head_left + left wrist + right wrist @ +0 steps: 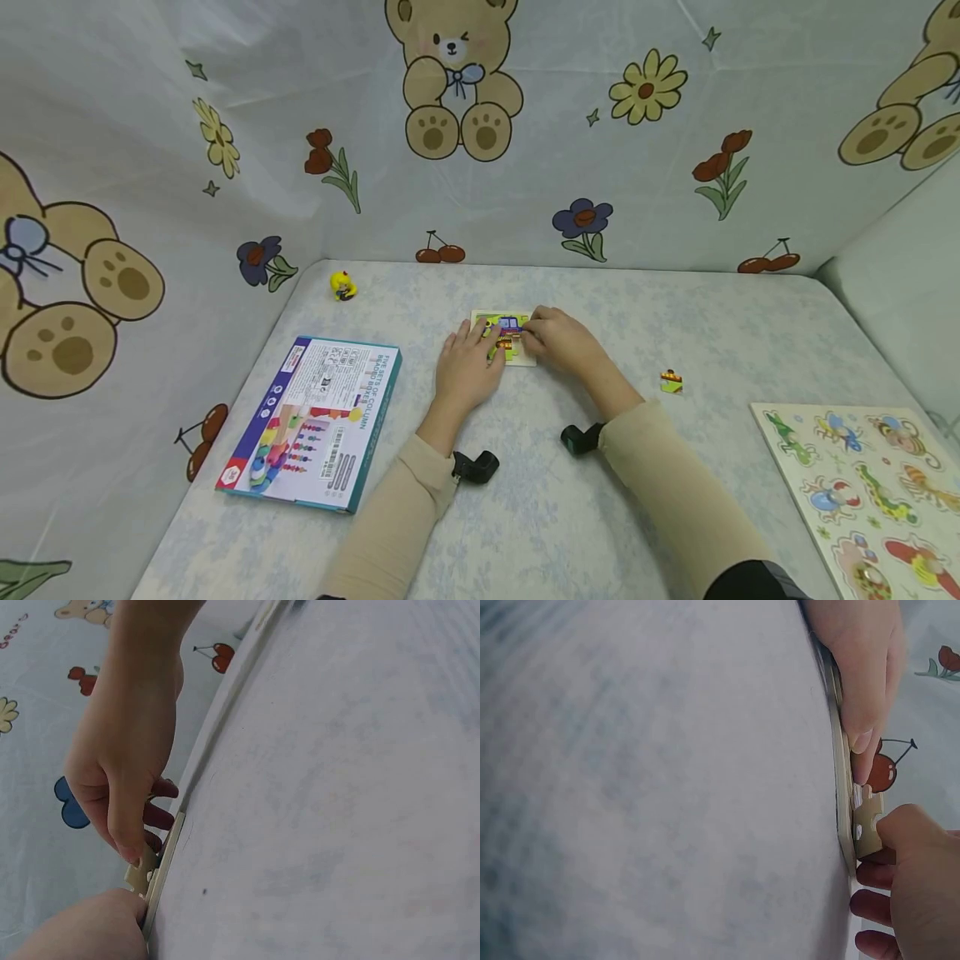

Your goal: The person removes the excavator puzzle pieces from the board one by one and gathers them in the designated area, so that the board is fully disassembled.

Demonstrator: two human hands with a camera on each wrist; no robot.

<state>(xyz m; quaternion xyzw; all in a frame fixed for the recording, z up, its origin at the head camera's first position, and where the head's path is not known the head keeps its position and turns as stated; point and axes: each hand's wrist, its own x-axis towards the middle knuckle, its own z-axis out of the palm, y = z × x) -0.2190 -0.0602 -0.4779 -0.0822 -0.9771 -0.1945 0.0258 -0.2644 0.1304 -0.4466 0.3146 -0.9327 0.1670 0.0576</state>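
Note:
A small jigsaw board (521,361) with a light frame and a bright green picture of a purple vehicle lies on the table between both hands. My left hand (470,372) rests on its left side with the fingers fairly straight. At the right side, my right hand (566,342) pinches a jigsaw piece (868,825) between thumb and finger. That piece stands tilted up from the board in the right wrist view, its knobbed edge showing. The left wrist view also shows the pinched piece (139,876) close to the left hand; its picture side is hidden.
One loose jigsaw piece (671,382) lies right of the right forearm. A boxed toy (315,417) lies at the left, a yellow figurine (342,286) behind it. An insect picture board (847,500) covers the front right. A patterned curtain (555,158) hangs behind the table.

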